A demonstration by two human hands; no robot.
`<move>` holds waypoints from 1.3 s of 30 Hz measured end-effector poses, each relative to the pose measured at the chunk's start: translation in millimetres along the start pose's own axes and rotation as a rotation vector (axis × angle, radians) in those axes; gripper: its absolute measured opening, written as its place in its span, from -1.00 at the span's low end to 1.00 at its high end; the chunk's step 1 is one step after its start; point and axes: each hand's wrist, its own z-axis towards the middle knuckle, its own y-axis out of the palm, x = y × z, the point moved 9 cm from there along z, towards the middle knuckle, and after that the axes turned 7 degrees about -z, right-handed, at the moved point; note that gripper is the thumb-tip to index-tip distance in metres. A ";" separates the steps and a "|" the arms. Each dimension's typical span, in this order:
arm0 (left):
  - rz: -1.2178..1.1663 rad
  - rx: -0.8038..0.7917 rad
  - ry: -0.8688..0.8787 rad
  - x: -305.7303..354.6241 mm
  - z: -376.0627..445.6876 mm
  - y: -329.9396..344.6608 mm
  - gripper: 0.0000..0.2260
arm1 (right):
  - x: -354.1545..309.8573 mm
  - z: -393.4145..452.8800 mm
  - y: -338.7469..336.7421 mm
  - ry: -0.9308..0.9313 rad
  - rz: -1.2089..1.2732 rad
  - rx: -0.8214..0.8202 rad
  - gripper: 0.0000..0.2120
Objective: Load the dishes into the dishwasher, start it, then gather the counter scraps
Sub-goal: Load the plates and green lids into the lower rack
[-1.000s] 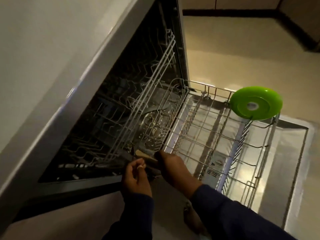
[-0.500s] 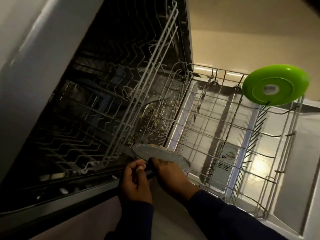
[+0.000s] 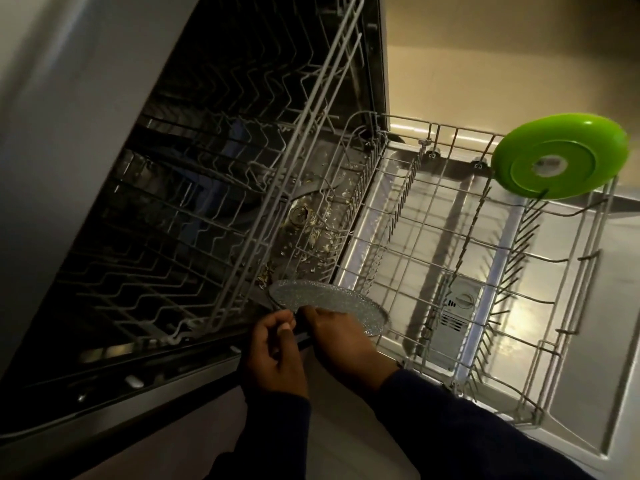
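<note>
Okay, loading step, as I read it. Both hands sit at the near corner of the lower rack (image 3: 485, 258), which is pulled out over the open door (image 3: 616, 306). Right hand (image 3: 341, 336) grips the near edge of a speckled grey plate (image 3: 329, 299), fingers curled over the rim. Left hand (image 3: 275, 355) is just beside it, fingers curled, thumb and forefinger pinched at the same edge or at something dark under it; can't tell which, so I won't call its grip.

Plate is held nearly flat, above the rack's near-left corner, not yet between any tines.

Beyond the plate, upper rack (image 3: 221, 216) is slid out a bit, nothing in it that I can see. Tub floor (image 3: 311, 220) beneath shows food scraps around the drain.

Far corner of the lower rack: green plate (image 3: 559, 155) stands on edge, already loaded.

Next move, my judgement: tip the grey plate upright and drop it into a tine row of the lower rack. Needs the left hand clear or supporting the rim. Start and counter scraps come later.
</note>
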 end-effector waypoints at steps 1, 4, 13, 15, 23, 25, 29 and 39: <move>0.000 -0.004 0.006 0.2 -0.4 -0.1 -0.91 | -1.9 0.1 -0.7 -0.005 0.008 0.000 -0.80; 0.001 -0.017 0.035 1.2 -1.0 -1.6 -0.82 | -7.6 1.1 -4.0 -0.010 0.041 0.007 -0.78; 0.001 -0.035 0.054 -1.5 -0.1 0.0 -0.82 | 0.6 3.6 7.9 0.022 -0.005 -0.032 -0.75; -0.014 -0.034 0.046 -1.8 -1.7 0.7 -0.82 | 2.2 3.2 7.8 0.028 0.004 -0.030 -0.76; 0.026 -0.031 0.049 -0.2 -2.4 1.0 -0.90 | 2.9 4.5 6.4 0.026 -0.018 -0.044 -0.73; 0.037 -0.028 0.059 0.5 -2.6 0.6 -0.83 | 0.0 2.9 4.0 0.011 -0.023 -0.028 -0.74; 0.032 -0.041 0.078 4.5 -3.8 4.9 -0.82 | -0.1 4.6 0.8 -0.003 -0.038 0.006 -0.78; 0.053 -0.048 0.077 1.7 -6.7 7.2 -0.88 | -0.4 4.7 2.7 -0.015 -0.041 0.038 -0.79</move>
